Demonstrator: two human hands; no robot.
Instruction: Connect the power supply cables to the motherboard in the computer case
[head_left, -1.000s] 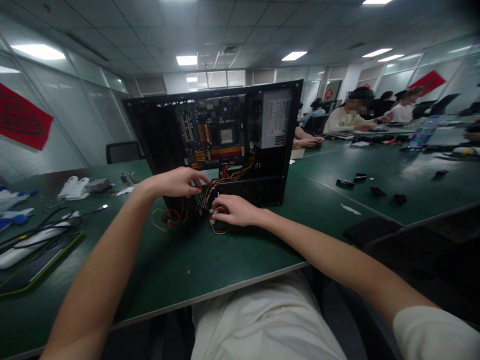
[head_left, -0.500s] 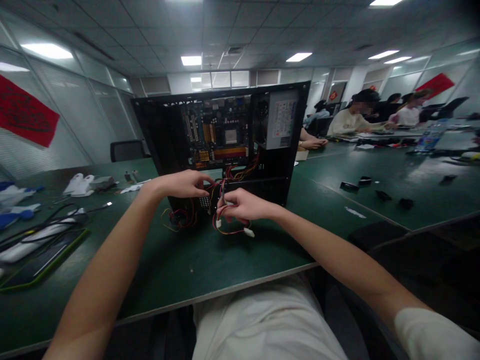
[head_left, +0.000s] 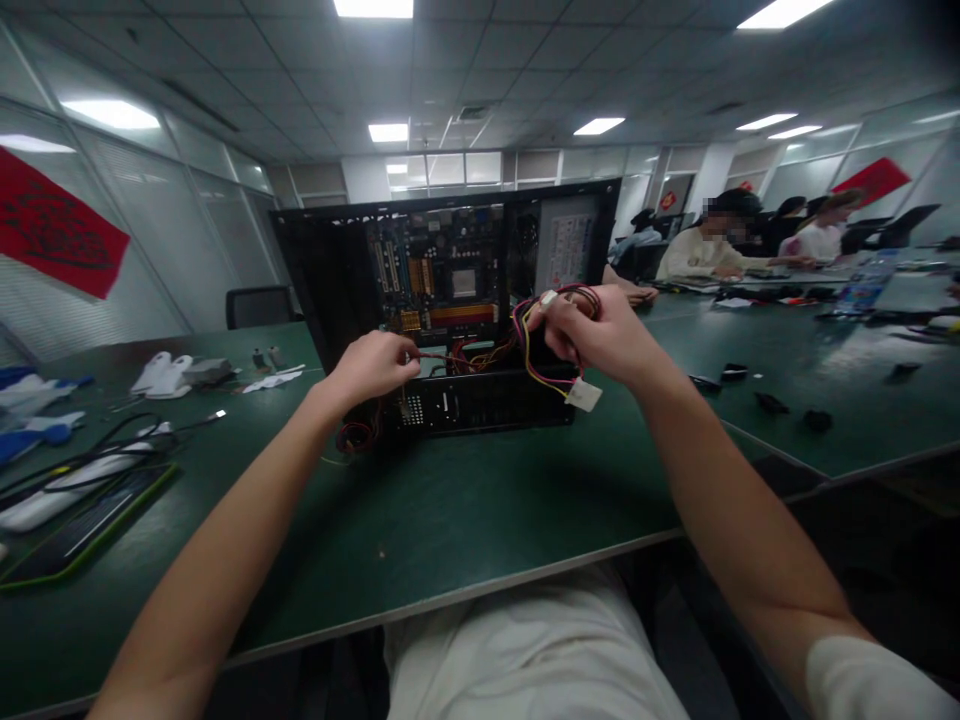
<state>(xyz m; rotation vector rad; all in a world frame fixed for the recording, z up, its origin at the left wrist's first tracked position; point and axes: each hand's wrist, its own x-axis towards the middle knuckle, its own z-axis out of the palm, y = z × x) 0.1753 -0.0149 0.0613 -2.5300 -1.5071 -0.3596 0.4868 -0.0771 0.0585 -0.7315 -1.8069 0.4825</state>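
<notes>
An opened black computer case (head_left: 330, 270) stands on the green table before me, its inside facing me. In it are a motherboard (head_left: 484, 262) and, at upper right, a silver power supply (head_left: 566, 245). My right hand (head_left: 604, 335) is closed around a looped bundle of red, yellow and black power cables (head_left: 529, 350), in front of the case's right side. A white connector (head_left: 583, 394) dangles below that hand. At the case's lower left, my left hand (head_left: 371, 365) pinches a thin dark cable (head_left: 435, 356) running toward the middle. Coiled thin wires (head_left: 354, 436) hang below it.
On the left of the green table (head_left: 465, 510) lie a white power strip (head_left: 82, 480), a green-edged black device (head_left: 90, 525) and white adapters (head_left: 161, 373). Small black parts (head_left: 772, 403) lie to the right. Other people (head_left: 697, 250) sit at the far right, near a plastic bottle (head_left: 866, 280).
My right hand has lifted the cable bundle up and to the right, from the case's lower middle to beside the power supply. My left hand has shifted slightly left, pinching a cable.
</notes>
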